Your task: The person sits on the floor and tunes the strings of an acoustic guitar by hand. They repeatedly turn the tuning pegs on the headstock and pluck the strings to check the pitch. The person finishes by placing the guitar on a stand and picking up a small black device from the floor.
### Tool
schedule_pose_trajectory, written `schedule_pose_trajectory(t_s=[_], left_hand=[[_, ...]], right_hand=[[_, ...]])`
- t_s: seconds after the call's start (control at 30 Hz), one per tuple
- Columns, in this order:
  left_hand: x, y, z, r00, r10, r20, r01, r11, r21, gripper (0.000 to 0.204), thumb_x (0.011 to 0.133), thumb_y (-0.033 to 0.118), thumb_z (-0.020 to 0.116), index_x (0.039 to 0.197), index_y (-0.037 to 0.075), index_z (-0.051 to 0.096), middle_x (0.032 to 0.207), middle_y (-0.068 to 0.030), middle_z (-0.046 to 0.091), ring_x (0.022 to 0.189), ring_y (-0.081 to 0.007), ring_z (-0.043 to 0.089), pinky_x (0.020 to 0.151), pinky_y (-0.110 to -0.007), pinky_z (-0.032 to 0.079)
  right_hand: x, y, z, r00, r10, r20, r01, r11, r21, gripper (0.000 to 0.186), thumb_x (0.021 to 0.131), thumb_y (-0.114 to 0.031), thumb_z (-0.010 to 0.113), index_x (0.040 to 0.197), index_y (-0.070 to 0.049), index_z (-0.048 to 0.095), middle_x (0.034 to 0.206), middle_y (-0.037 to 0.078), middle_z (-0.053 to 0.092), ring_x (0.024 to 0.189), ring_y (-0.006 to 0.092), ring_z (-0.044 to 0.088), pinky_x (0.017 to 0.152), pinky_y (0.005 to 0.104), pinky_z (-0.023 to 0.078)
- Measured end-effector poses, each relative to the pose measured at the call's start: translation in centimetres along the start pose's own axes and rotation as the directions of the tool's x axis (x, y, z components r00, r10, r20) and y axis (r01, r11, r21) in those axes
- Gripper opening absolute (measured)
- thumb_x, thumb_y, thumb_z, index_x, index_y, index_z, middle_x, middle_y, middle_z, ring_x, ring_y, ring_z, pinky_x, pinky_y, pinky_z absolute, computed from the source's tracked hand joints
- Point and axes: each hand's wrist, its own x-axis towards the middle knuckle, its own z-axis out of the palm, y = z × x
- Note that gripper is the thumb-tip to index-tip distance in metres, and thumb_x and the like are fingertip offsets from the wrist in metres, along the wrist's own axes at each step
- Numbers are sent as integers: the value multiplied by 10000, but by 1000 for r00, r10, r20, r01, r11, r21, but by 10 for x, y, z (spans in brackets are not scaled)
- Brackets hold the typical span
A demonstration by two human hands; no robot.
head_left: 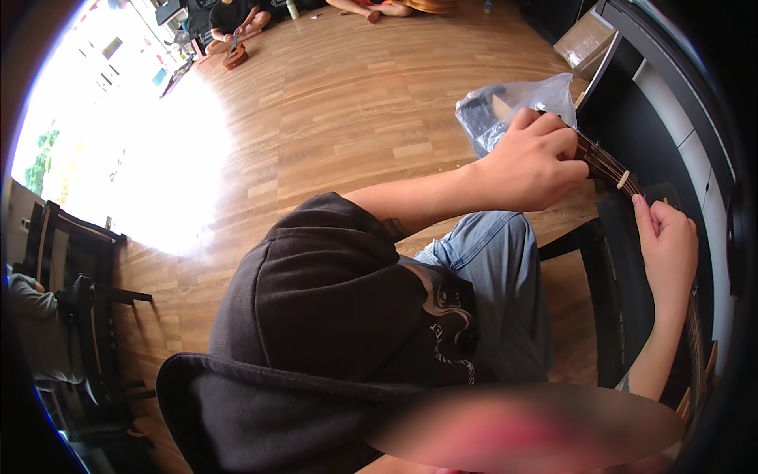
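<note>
A stringed instrument with a dark neck [602,160] and several strings leans at the right, a pale nut-like piece [623,180] crossing it. My left hand [545,158] reaches over from the left, its fingers curled round the neck's upper end; whatever lies under them is hidden. Just below the pale piece, my right hand [667,237] has thumb and forefinger pressed together at the strings. Lower down, more of the strings [695,340] run behind my right forearm. The instrument's body is mostly out of sight.
A clear plastic bag [517,103] lies on the wooden floor [339,118] beyond my left hand. Behind it stands a cardboard box [584,43]. Dark chairs [79,292] are at the left. At the back, a seated person holds a small guitar [234,55].
</note>
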Motion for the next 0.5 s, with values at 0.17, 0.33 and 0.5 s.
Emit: schedule_pose_trajectory(t_s=[0.17,0.33,0.5], left_hand=[[-12,-10,6,996,-56,-75,46,992,-122,281,702,193,855,959,228,744,971,37,655,1066,-220,588,870,-395,401],[-11,-13,10,996,-44,-79,33,990,-135,239,671,132,834,884,221,771,966,53,653,1047,-220,588,852,-381,401],[1,-5,7,999,36,-20,-38,995,-95,213,648,92,808,817,219,781,950,69,621,1000,-205,572,823,-376,389]], right_hand=[[2,4,1,999,-41,-27,41,999,16,549,1019,-292,661,640,30,427,537,137,321,493,242,252,490,415,238],[0,0,0,1000,-2,-17,3,1000,17,551,1019,-293,661,639,29,425,536,134,319,493,231,244,490,412,230],[-3,1,0,1000,-2,-15,2,1000,4,555,1017,-314,662,634,16,431,531,131,332,492,235,253,485,408,238]])
